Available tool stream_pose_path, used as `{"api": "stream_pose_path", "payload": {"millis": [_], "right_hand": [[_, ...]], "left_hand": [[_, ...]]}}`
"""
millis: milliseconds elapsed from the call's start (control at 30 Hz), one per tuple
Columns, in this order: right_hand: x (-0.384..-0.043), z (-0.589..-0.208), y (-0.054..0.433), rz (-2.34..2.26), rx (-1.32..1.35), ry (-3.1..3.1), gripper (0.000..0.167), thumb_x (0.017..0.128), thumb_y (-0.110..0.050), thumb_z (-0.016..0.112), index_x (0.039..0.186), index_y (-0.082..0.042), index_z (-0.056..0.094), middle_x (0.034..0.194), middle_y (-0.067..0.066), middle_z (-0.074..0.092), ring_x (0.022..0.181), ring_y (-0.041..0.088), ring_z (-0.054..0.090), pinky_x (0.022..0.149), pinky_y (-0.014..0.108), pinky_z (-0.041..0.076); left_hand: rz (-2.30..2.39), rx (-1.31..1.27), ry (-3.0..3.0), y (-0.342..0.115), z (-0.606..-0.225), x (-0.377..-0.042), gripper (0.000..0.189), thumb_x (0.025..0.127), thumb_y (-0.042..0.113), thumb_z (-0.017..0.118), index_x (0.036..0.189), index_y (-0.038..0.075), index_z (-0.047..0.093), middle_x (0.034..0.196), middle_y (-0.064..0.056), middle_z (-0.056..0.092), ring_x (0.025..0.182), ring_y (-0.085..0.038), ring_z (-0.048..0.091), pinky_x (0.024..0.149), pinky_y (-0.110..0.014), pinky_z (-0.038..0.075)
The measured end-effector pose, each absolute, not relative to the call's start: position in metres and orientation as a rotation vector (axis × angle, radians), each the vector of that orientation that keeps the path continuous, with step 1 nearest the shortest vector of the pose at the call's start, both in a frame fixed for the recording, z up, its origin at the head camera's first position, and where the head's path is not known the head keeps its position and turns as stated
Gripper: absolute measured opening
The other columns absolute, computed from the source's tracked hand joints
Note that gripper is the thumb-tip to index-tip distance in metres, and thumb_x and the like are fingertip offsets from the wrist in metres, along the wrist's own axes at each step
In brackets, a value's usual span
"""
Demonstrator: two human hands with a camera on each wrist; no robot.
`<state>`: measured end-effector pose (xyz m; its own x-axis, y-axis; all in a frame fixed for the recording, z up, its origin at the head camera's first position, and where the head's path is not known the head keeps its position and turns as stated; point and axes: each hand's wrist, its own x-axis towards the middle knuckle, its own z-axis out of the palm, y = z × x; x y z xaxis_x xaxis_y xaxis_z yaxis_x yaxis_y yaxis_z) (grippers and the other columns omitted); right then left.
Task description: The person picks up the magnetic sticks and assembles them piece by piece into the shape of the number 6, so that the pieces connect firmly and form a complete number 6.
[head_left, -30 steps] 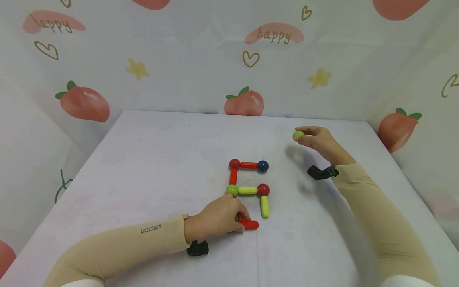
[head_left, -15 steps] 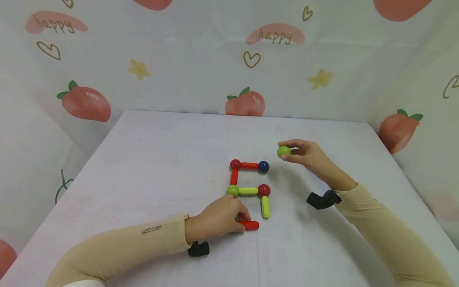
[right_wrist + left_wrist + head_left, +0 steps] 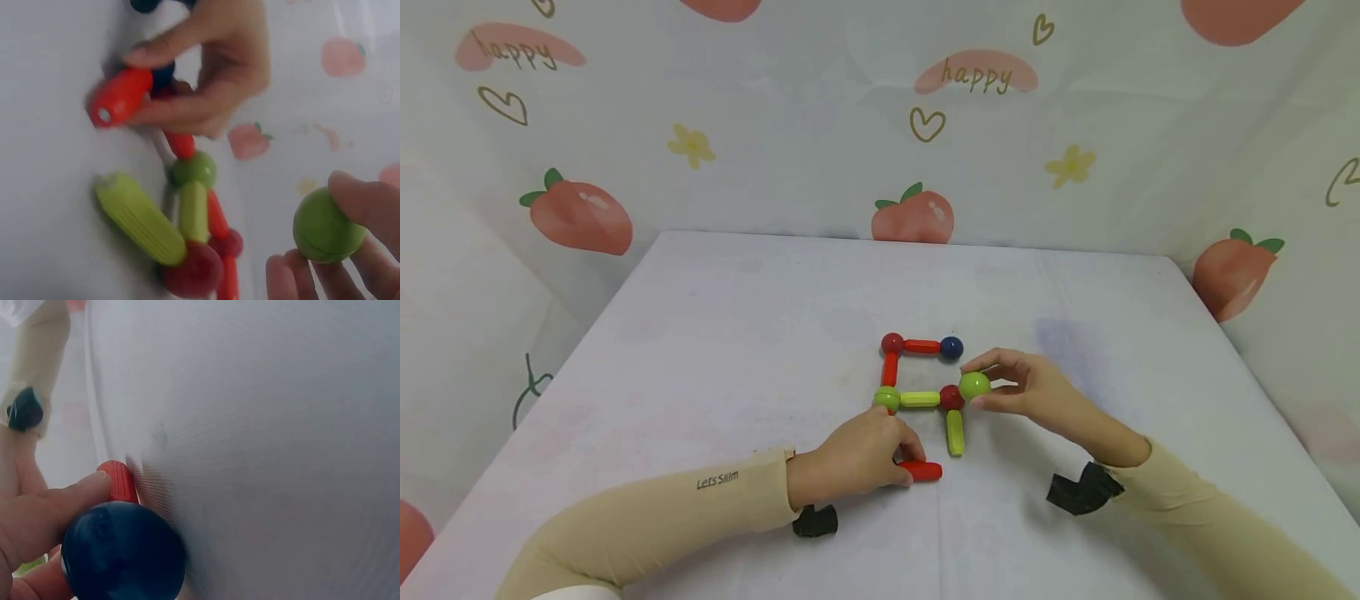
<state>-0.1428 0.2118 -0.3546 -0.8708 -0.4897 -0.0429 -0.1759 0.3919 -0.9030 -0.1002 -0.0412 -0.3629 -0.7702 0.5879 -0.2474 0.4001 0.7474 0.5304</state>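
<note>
My left hand pinches a red magnetic rod by its end, where it meets a dark blue ball; the head view hides that ball. My right hand holds a loose green ball between thumb and fingers, overlapping a red ball in the head view. From that red ball a yellow-green rod points toward me, its free end showing. Another yellow-green rod joins the red ball to a second green ball, beside my left fingers.
Farther back, a red rod runs to a red ball, and another red rod leads on to a blue ball. All lies on a white-covered table before a peach-print curtain.
My right hand has carried the green ball from the back right, toward me and leftward, to beside the near red ball. My left hand keeps its place on the red rod.
</note>
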Motion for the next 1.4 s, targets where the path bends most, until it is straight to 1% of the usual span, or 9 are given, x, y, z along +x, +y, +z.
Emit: {"api": "stream_pose_path", "payload": {"millis": [167, 367, 467, 633, 733, 967, 1100, 1233, 1400], "right_hand": [[-0.127, -0.368, 0.209, -1.455, -0.614, 2.213, 0.041, 0.081, -0.015, 0.078, 0.118, -0.003, 0.063, 0.122, 0.016, 0.062, 0.105, 0.028, 0.059, 0.081, 0.025, 0.056], [-0.111, -0.380, 0.207, -1.413, -0.551, 2.139, 0.040, 0.080, -0.019, 0.080, 0.113, -0.005, 0.063, 0.119, 0.015, 0.059, 0.105, 0.031, 0.058, 0.081, 0.023, 0.055], [-0.105, -0.384, 0.208, -1.388, -0.531, 2.137, 0.039, 0.079, -0.018, 0.081, 0.112, -0.006, 0.064, 0.116, 0.012, 0.059, 0.104, 0.026, 0.059, 0.082, 0.022, 0.055], [-0.099, -0.390, 0.208, -1.368, -0.594, 2.156, 0.037, 0.078, -0.016, 0.081, 0.110, -0.006, 0.066, 0.109, 0.009, 0.064, 0.096, 0.011, 0.060, 0.080, 0.022, 0.055], [-0.096, -0.393, 0.207, -1.362, -0.624, 2.174, 0.036, 0.078, -0.015, 0.081, 0.109, -0.006, 0.066, 0.106, 0.008, 0.065, 0.092, 0.008, 0.060, 0.078, 0.023, 0.055], [-0.091, -0.396, 0.204, -1.384, -0.632, 2.179, 0.037, 0.077, -0.012, 0.081, 0.107, -0.003, 0.063, 0.105, 0.010, 0.065, 0.090, 0.008, 0.061, 0.078, 0.023, 0.056], [-0.089, -0.398, 0.203, -1.390, -0.615, 2.194, 0.036, 0.076, -0.012, 0.082, 0.106, -0.004, 0.063, 0.104, 0.009, 0.065, 0.089, 0.008, 0.062, 0.078, 0.023, 0.056], [-0.088, -0.400, 0.203, -1.375, -0.604, 2.221, 0.035, 0.075, -0.013, 0.083, 0.104, -0.006, 0.063, 0.102, 0.007, 0.064, 0.088, 0.008, 0.062, 0.077, 0.023, 0.056], [-0.088, -0.401, 0.202, -1.346, -0.581, 2.240, 0.035, 0.075, -0.016, 0.083, 0.103, -0.009, 0.063, 0.102, 0.006, 0.064, 0.088, 0.010, 0.062, 0.077, 0.022, 0.056]], "left_hand": [[0.635, 0.759, 2.544, -0.041, -0.363, -0.100, 0.019, 0.076, 0.018, 0.083, 0.094, 0.022, 0.076, 0.074, 0.017, 0.063, 0.083, -0.004, 0.049, 0.068, -0.017, 0.043], [0.657, 0.746, 2.534, -0.040, -0.363, -0.101, 0.019, 0.075, 0.017, 0.084, 0.092, 0.020, 0.077, 0.075, 0.015, 0.065, 0.075, -0.002, 0.053, 0.067, -0.017, 0.045], [0.652, 0.741, 2.533, -0.041, -0.363, -0.102, 0.019, 0.075, 0.017, 0.084, 0.092, 0.020, 0.077, 0.075, 0.015, 0.065, 0.076, -0.002, 0.053, 0.068, -0.017, 0.046], [0.655, 0.736, 2.536, -0.042, -0.363, -0.102, 0.018, 0.075, 0.017, 0.083, 0.092, 0.020, 0.077, 0.075, 0.015, 0.065, 0.075, -0.003, 0.053, 0.067, -0.018, 0.045], [0.661, 0.731, 2.533, -0.043, -0.363, -0.102, 0.018, 0.076, 0.017, 0.083, 0.092, 0.019, 0.077, 0.075, 0.015, 0.064, 0.076, -0.003, 0.052, 0.067, -0.018, 0.045], [0.690, 0.710, 2.521, -0.043, -0.363, -0.101, 0.018, 0.075, 0.015, 0.083, 0.092, 0.019, 0.077, 0.074, 0.015, 0.064, 0.075, -0.003, 0.052, 0.066, -0.017, 0.045], [0.704, 0.715, 2.518, -0.043, -0.364, -0.101, 0.018, 0.075, 0.015, 0.083, 0.091, 0.019, 0.077, 0.074, 0.015, 0.065, 0.075, -0.002, 0.052, 0.066, -0.017, 0.044], [0.735, 0.722, 2.506, -0.044, -0.364, -0.101, 0.018, 0.075, 0.014, 0.083, 0.092, 0.018, 0.077, 0.076, 0.014, 0.065, 0.071, -0.002, 0.053, 0.065, -0.017, 0.045], [0.770, 0.703, 2.492, -0.045, -0.362, -0.099, 0.019, 0.075, 0.013, 0.083, 0.093, 0.019, 0.076, 0.079, 0.014, 0.065, 0.074, -0.003, 0.053, 0.066, -0.017, 0.045]]}}
